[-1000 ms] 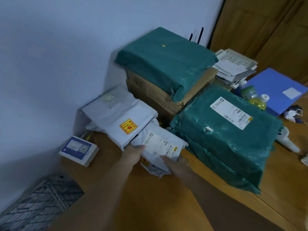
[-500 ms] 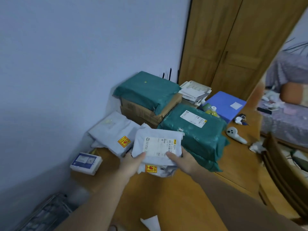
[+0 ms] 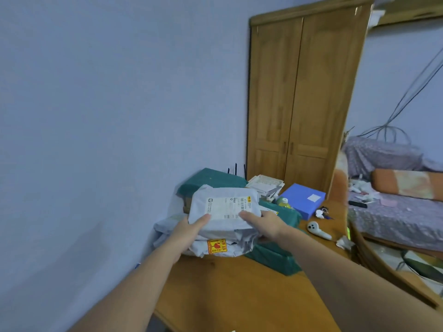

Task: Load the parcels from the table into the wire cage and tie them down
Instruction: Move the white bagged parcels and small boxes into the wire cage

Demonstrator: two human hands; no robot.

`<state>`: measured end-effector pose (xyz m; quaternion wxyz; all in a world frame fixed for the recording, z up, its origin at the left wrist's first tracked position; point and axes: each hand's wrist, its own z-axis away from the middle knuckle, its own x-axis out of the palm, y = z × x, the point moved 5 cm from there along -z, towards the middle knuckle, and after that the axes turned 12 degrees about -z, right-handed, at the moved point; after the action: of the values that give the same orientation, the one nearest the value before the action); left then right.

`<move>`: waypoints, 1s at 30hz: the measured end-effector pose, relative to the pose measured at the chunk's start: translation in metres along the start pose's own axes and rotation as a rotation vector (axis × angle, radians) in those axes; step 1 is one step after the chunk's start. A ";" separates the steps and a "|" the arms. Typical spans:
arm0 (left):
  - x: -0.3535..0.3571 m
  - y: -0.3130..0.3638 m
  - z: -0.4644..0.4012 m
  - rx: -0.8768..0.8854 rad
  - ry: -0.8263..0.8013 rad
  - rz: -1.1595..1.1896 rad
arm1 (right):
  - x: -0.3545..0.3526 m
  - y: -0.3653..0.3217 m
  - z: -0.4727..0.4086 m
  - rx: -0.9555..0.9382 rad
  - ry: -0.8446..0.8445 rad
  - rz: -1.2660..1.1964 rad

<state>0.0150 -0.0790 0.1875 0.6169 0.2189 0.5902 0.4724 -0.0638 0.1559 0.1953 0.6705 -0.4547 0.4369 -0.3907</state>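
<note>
Your left hand (image 3: pixel 189 232) and right hand (image 3: pixel 262 222) grip a white poly mailer parcel (image 3: pixel 225 208) from either side, thumbs pressed on its printed shipping label, holding it above the wooden tabletop (image 3: pixel 235 288) with a second white parcel bearing a yellow-and-red fragile sticker (image 3: pixel 217 246) bunched just beneath it. Behind and to the right of what you hold, green-wrapped parcels (image 3: pixel 275 258) rest on the tabletop near the wall, and further right lie a blue folder (image 3: pixel 303 198), a stack of papers (image 3: pixel 265 184) and a white handheld device (image 3: pixel 317 230).
</note>
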 end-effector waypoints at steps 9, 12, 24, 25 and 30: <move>-0.036 0.021 0.050 0.059 0.101 -0.081 | 0.008 -0.031 0.046 -0.008 -0.094 0.145; -0.040 0.010 0.050 0.049 0.123 -0.064 | 0.007 -0.035 0.058 -0.043 -0.119 0.201; -0.063 -0.043 0.187 -0.118 0.354 -0.074 | 0.085 -0.030 0.118 -0.186 -0.455 0.213; -0.069 -0.054 0.201 -0.144 0.378 -0.071 | 0.099 -0.027 0.123 -0.189 -0.489 0.213; -0.104 -0.113 0.284 -0.279 0.502 -0.071 | 0.186 -0.016 0.157 -0.220 -0.641 0.275</move>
<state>0.3325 -0.1363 0.2071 0.4919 -0.0126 0.6611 0.5664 0.1400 0.0218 0.1997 0.7669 -0.5605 0.3008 -0.0853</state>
